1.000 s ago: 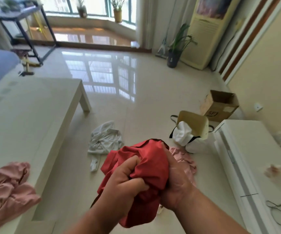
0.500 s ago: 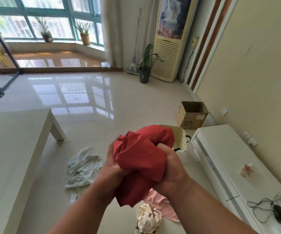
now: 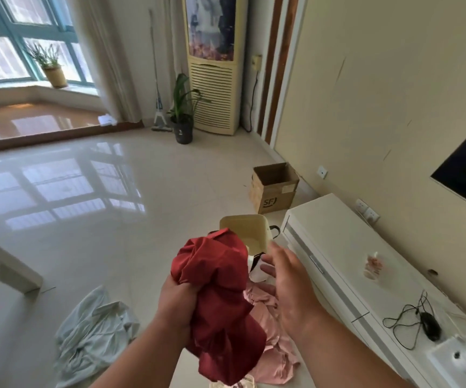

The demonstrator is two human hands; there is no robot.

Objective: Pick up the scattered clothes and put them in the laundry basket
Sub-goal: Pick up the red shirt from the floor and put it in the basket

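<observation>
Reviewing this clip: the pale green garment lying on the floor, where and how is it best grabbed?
Probably from above, at the raised bunched folds near the middle of the pale green garment. It lies crumpled and loose on the floor, so a pinch there should gather most of it. The open right hand is free.

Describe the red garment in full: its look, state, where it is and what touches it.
The red garment is a deep red, soft woven-looking cloth, crumpled into a loose bundle with heavy folds, so its type cannot be told. The left hand grips it by a bunched fold, held up in the air above the floor, its lower part hanging down. The right hand is open beside it, not gripping. Behind it stands the laundry basket; below lies a pink garment.
</observation>
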